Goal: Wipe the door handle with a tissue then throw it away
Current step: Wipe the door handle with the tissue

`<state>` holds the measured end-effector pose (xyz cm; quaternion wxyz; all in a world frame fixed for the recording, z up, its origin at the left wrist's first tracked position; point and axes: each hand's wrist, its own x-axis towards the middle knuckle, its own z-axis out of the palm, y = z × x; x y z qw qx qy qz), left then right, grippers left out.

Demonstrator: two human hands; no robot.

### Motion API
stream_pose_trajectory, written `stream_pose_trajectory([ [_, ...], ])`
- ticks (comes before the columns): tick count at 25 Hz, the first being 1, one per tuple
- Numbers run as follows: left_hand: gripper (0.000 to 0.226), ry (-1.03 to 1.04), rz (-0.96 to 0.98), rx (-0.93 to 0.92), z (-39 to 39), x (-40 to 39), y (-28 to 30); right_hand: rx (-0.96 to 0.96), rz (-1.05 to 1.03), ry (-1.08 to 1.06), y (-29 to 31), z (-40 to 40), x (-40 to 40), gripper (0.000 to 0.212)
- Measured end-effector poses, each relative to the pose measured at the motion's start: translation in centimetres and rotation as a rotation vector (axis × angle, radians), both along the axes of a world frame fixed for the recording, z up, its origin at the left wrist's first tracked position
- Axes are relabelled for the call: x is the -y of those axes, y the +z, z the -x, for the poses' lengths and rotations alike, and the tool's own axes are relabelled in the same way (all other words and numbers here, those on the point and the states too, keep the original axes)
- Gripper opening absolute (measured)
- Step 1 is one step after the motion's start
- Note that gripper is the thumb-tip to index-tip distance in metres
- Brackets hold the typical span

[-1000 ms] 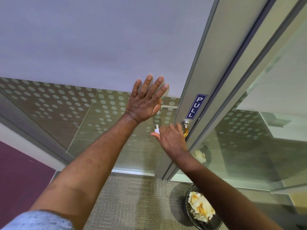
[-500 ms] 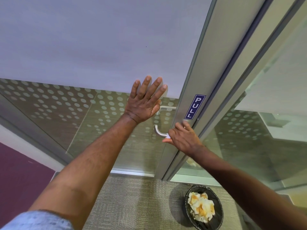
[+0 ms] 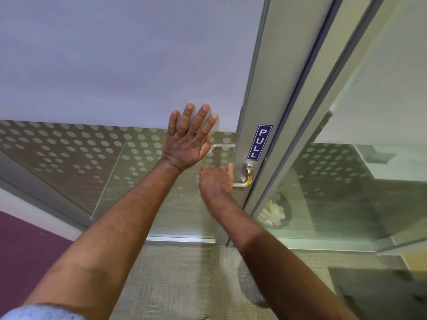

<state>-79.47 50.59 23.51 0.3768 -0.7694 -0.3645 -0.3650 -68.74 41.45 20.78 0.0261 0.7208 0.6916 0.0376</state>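
A silver lever door handle (image 3: pixel 243 184) sticks out of the metal door frame (image 3: pixel 254 88) below a blue PULL sign (image 3: pixel 260 142). My right hand (image 3: pixel 216 183) is curled over the left part of the lever, with only the lever's right end and bend showing. The tissue is hidden under that hand. Fingers spread, my left hand (image 3: pixel 188 144) presses flat against the frosted, dotted glass door (image 3: pixel 92 65), just left of the handle.
A second handle (image 3: pixel 223 146) on the far side shows through the glass. The glass panel at right carries a reflection of crumpled tissues (image 3: pixel 271 213). Grey carpet (image 3: pixel 173 273) lies below. A purple wall (image 3: pixel 23 250) stands at left.
My right hand slid left along the lever from its right end, uncovering the bend. The view shifted and the black bin of tissues on the floor dropped out of sight. My left hand stayed put.
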Motion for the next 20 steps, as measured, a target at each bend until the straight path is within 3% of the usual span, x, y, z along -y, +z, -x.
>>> stream_pose_trajectory([
  [4, 0.080, 0.003, 0.013, -0.012, 0.0, 0.1, 0.1, -0.024, -0.148, 0.152, -1.4, -1.7, 1.3, 0.041],
  [8, 0.081, 0.003, 0.017, -0.012, 0.1, 0.1, 0.1, 0.141, -0.480, 0.442, -4.6, -6.8, 3.2, 0.048],
  [11, 0.079, 0.004, 0.011, -0.015, 0.0, 0.0, -0.1, 0.227, -0.585, 0.556, -5.5, -11.8, 3.2, 0.043],
  [17, 0.077, -0.003, 0.002, -0.009, 0.0, -0.3, -0.2, 0.194, -0.587, 0.492, -6.4, -16.3, 4.3, 0.043],
  [20, 0.076, -0.005, -0.002, -0.009, 0.0, -0.2, -0.3, -0.055, -0.549, 0.381, -6.0, -15.8, 5.2, 0.039],
])
